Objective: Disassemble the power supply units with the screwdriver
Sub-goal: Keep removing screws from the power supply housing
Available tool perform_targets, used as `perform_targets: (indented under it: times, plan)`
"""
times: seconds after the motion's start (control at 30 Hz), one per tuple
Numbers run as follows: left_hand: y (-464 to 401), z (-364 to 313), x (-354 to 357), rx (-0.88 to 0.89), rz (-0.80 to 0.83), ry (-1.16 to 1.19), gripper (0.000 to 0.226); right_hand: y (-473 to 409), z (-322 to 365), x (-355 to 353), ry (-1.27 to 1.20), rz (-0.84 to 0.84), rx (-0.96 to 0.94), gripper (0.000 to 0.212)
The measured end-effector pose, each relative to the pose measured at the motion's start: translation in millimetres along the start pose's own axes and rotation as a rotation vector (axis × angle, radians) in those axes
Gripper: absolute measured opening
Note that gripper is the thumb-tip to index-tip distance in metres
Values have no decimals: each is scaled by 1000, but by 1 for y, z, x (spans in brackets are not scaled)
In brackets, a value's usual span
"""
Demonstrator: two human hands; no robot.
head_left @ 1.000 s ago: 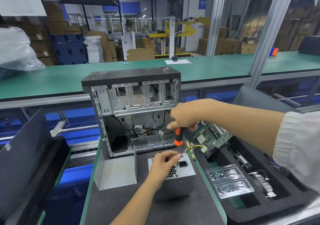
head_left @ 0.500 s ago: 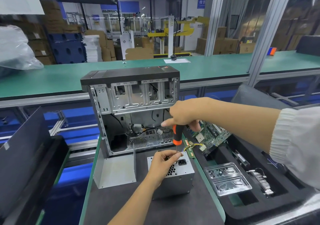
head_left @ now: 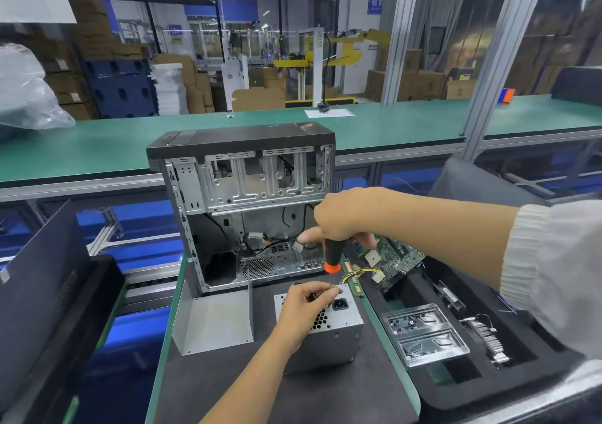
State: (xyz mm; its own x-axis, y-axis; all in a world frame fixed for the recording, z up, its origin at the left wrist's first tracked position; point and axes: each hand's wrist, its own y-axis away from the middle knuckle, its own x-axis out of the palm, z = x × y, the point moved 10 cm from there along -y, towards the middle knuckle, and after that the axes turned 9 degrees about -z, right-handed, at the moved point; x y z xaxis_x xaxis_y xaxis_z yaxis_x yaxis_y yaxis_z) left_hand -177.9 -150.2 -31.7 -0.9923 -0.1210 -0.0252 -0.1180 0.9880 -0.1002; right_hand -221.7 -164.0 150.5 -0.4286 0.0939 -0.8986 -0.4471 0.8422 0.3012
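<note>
A grey metal power supply unit (head_left: 338, 335) stands on the dark mat in front of me, its socket face turned up. My right hand (head_left: 338, 218) grips the black and orange handle of a screwdriver (head_left: 331, 255) held upright above the unit. The thin shaft runs down to the unit's top face. My left hand (head_left: 306, 306) rests on that top face and pinches the shaft near its tip between thumb and fingers. The tip itself is hidden by those fingers.
An opened computer case (head_left: 247, 208) stands just behind the unit. A bent metal panel (head_left: 215, 322) lies to the left. On the right a black foam tray (head_left: 482, 378) holds a clear plastic box (head_left: 423, 335), a circuit board (head_left: 394, 260) and small parts.
My right hand has turned a little on the screwdriver handle and sits slightly higher. My left hand stays on the unit at the shaft.
</note>
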Motion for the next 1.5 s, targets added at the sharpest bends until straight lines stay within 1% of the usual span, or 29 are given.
perform_targets:
  times: [0.03,0.13,0.17,0.23,0.3,0.4,0.47,0.5,0.57,0.63,0.67,0.7,0.73,0.83,0.9,0.97,1.0,1.03,1.1,1.13,1.17,1.2,1.27,1.3,1.37,1.43,1.5]
  plan:
    - [0,0,0,2,-1,-3,8,-1,2,1,28,-3,-27,59]
    - [1,0,0,-13,-6,11,9,-1,13,2,73,1,-178,26]
    - [1,1,1,-18,-4,13,10,0,17,4,69,15,-220,26]
    - [1,1,2,-21,5,11,9,2,20,7,53,53,-253,44]
    - [1,0,3,-20,16,18,8,4,17,5,0,46,-239,58]
    - [1,-1,3,-11,19,16,8,6,6,-2,-40,-10,-108,74]
    - [1,0,3,-7,10,2,9,4,-5,-5,-2,-41,-7,76]
    - [1,0,2,-4,7,-5,9,3,-7,-2,7,-9,23,70]
    - [1,1,2,0,6,-7,10,1,-4,4,18,37,-1,51]
    - [1,1,3,-3,6,-3,10,1,2,1,45,-2,-61,43]
    - [0,1,3,-3,5,0,11,2,5,-1,63,-27,-107,37]
    - [0,0,3,-4,4,1,11,2,9,-2,99,-39,-157,26]
    - [0,1,3,-5,5,2,11,4,14,-1,120,-38,-201,22]
    - [-1,1,3,-9,3,-2,13,7,15,2,97,-20,-219,49]
    - [-1,1,3,-14,2,-1,14,9,14,-3,96,-82,-185,63]
    - [-1,1,3,-14,4,-3,14,8,9,-11,98,-173,-105,71]
    - [-1,1,3,-16,7,-2,14,7,6,-15,80,-213,-69,70]
    - [0,1,4,-15,11,-4,13,5,4,-16,61,-229,-44,67]
    - [0,0,4,-9,15,-10,13,3,4,-12,48,-191,-56,54]
    - [0,0,4,-10,12,-9,12,2,7,-9,61,-156,-86,43]
    - [0,0,4,-12,9,-7,12,1,8,-5,67,-112,-116,27]
    - [0,0,4,-12,8,-9,12,1,8,-2,46,-71,-140,19]
    - [0,0,4,-9,13,-25,13,3,9,-2,-45,-14,-172,43]
    - [0,0,4,-6,16,-29,14,5,7,-4,-65,-21,-171,52]
    - [-1,0,4,-1,17,-31,15,7,2,-12,-15,-94,-121,66]
    - [-1,0,4,6,16,-37,15,6,-7,-14,17,-149,-26,71]
    - [0,-1,4,10,19,-38,15,3,-11,-5,-90,-80,34,68]
